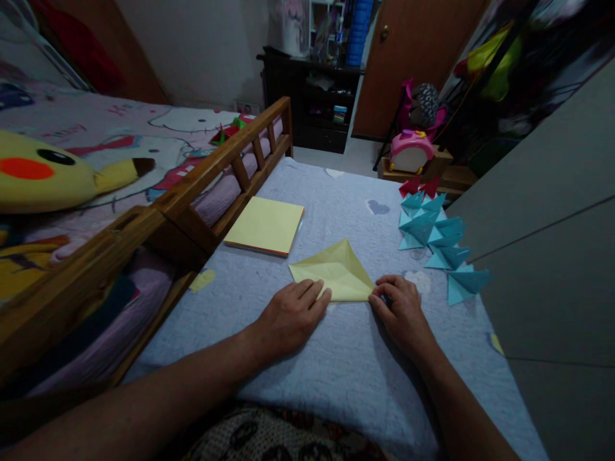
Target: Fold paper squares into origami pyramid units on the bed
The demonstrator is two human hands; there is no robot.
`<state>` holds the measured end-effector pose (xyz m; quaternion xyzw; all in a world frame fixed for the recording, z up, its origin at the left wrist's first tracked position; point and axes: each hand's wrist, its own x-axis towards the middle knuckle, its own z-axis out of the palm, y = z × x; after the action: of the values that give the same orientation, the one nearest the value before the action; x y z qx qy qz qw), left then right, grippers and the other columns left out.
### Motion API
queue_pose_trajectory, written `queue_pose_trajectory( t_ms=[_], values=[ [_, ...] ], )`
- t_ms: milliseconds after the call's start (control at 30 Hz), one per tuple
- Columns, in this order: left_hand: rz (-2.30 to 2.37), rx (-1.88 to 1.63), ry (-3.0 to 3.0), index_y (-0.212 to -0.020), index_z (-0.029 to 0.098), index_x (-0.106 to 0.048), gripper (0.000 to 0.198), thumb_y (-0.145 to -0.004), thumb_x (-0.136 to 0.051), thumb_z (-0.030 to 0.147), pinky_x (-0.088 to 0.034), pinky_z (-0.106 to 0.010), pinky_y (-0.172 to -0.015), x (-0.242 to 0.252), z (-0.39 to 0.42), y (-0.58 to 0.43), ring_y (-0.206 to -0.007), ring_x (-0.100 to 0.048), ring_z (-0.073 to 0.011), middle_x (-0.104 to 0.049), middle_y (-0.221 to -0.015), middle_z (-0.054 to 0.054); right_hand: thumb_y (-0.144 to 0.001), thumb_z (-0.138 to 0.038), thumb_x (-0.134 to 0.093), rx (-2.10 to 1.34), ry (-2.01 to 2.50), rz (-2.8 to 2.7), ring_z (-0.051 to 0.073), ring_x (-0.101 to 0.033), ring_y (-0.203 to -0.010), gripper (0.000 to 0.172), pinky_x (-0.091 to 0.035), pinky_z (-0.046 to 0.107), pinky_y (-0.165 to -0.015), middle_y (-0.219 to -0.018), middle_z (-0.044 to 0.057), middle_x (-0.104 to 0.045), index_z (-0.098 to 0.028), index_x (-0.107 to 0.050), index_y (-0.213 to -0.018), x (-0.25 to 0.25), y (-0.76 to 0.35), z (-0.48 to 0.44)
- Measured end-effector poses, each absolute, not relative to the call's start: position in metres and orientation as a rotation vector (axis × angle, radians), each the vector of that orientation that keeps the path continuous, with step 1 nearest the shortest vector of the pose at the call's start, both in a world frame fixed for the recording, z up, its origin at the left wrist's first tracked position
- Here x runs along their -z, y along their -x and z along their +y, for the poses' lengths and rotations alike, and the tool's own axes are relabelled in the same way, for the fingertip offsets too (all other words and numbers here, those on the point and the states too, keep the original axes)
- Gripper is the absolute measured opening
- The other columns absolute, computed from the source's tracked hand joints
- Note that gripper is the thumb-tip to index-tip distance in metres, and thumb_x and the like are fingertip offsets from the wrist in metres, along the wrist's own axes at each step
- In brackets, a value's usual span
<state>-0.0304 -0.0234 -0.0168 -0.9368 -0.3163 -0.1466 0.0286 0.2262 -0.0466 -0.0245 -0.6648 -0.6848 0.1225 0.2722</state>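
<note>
A yellow sheet folded into a triangle lies on the pale blue quilted surface. My left hand rests flat on the sheet's near left edge, fingers stretched out together and pressing down. My right hand has its fingertips pinched at the sheet's near right corner. A square stack of yellow paper lies beyond the left hand, apart from the folded sheet.
Several folded blue paper pieces and two red ones lie in a row at the right. A wooden bed rail runs along the left, with a yellow plush toy behind it. A grey cabinet stands on the right.
</note>
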Motion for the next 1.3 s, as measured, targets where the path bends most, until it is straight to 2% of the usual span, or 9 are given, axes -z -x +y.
queue_pose_trajectory(
  t_ms=[500,733,1067,1300],
  values=[
    [-1.017,0.43,2.87,-0.123,0.008,-0.06,0.03,-0.098,-0.054,0.022,-0.056,-0.042,-0.087,0.0152,-0.0243,0.0275,-0.113,-0.063,-0.0301,-0.067,-0.126,-0.018,-0.088,-0.027,-0.059,-0.327,1.798,-1.864,0.028,-0.054,-0.103,0.011,-0.04,0.045,-0.091,-0.106,0.008,-0.064,-0.023,-0.065,-0.08,0.0243,-0.2265,-0.047],
    [-1.037,0.471,2.898,-0.123,0.008,-0.062,0.03,-0.098,-0.05,0.019,-0.056,-0.046,-0.086,0.0156,-0.0247,0.0268,-0.113,-0.063,-0.0314,-0.067,-0.125,-0.02,-0.088,-0.027,-0.057,-0.313,1.79,-1.86,0.027,-0.054,-0.102,0.012,-0.041,0.045,-0.091,-0.105,0.008,-0.064,-0.023,-0.065,-0.08,0.024,-0.2263,-0.0466],
    [-1.029,0.428,2.871,-0.122,0.009,-0.061,0.028,-0.098,-0.051,0.021,-0.056,-0.043,-0.087,0.0149,-0.0245,0.0266,-0.112,-0.063,-0.0304,-0.067,-0.125,-0.018,-0.087,-0.028,-0.058,-0.364,1.783,-1.836,0.028,-0.053,-0.102,0.012,-0.04,0.046,-0.092,-0.105,0.008,-0.064,-0.023,-0.065,-0.079,0.0232,-0.2269,-0.0464],
    [-1.008,0.361,2.886,-0.135,0.018,-0.054,0.041,-0.095,-0.057,0.014,-0.055,-0.043,-0.085,0.0144,-0.0257,0.0299,-0.113,-0.061,-0.0309,-0.063,-0.13,-0.017,-0.088,-0.028,-0.057,-0.359,1.797,-1.83,0.028,-0.053,-0.103,0.012,-0.04,0.046,-0.092,-0.106,0.008,-0.064,-0.023,-0.065,-0.08,0.0222,-0.2251,-0.0473]
  ],
)
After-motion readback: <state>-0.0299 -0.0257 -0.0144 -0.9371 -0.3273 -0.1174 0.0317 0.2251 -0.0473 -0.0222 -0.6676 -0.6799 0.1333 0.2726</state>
